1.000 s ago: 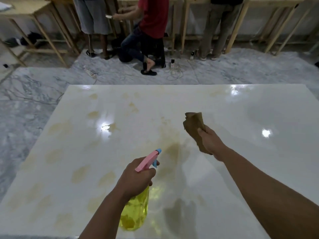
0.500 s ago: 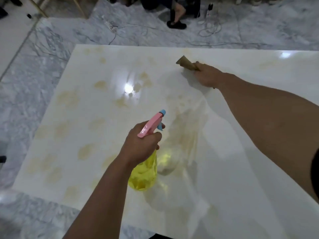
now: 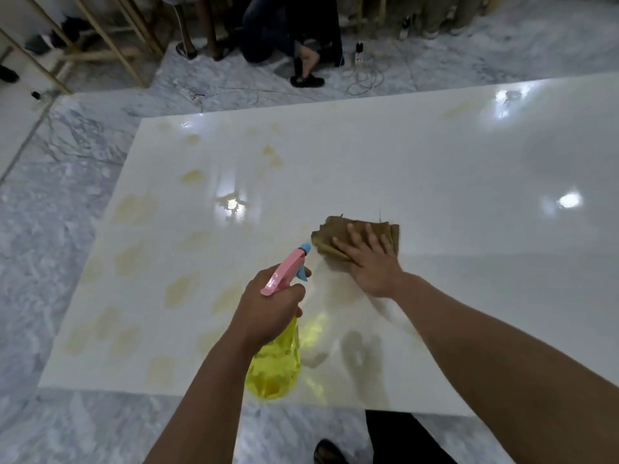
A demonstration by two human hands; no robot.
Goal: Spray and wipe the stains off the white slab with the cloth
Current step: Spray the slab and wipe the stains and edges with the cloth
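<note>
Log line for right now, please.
left hand: holds spray bottle | right hand: flat on cloth | slab: stains left side

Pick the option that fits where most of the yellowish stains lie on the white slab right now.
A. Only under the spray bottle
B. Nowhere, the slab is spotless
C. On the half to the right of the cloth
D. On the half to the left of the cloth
D: the yellowish stains spread over the white slab left of the brown cloth, while the right side looks nearly clean.
</note>
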